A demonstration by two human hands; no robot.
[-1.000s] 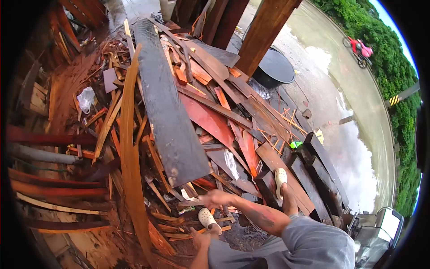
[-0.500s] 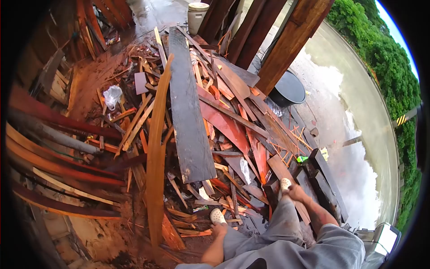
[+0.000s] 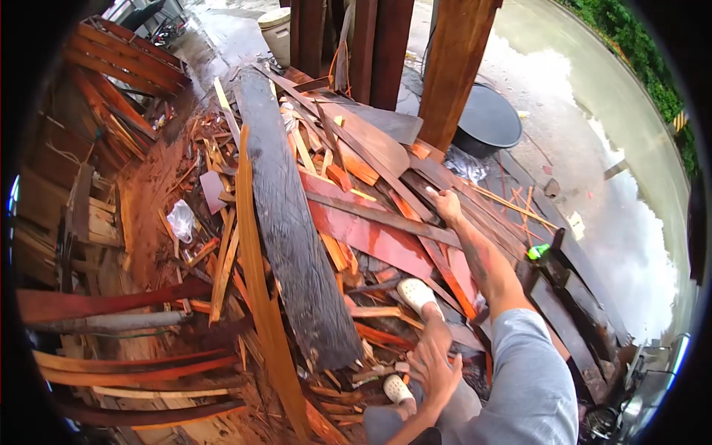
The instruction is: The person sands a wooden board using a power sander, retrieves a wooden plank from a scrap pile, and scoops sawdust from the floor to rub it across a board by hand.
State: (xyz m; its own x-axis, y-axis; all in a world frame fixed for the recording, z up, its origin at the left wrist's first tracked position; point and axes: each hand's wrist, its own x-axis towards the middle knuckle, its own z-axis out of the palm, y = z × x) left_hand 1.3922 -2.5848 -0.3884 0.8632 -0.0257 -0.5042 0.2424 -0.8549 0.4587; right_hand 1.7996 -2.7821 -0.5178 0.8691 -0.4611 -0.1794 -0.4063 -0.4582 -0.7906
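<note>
My right hand (image 3: 446,206) reaches out over the wood pile. A finger is stretched out and nothing shows in its grip. Beneath and around it lie thin brown boards (image 3: 378,144) and a wet reddish board (image 3: 371,230). My left hand (image 3: 434,371) hovers by my leg, fingers spread and empty. The wide dark plank (image 3: 297,237) slopes across the pile in front of me. Along its left side runs a long orange-brown board (image 3: 259,289). My cream clogs (image 3: 417,294) stand among the scraps.
A black round tub (image 3: 486,122) and a lidded white bucket (image 3: 276,37) stand beyond the pile. Tall wooden posts (image 3: 460,67) rise between them. Curved timbers (image 3: 141,371) stick out at left. Dark beams (image 3: 567,319) and a green bottle (image 3: 538,251) lie at right.
My right hand has left my right leg and extended forward over the boards. My left hand has come off the lower leg with fingers spread. My right foot has shifted and the view has turned.
</note>
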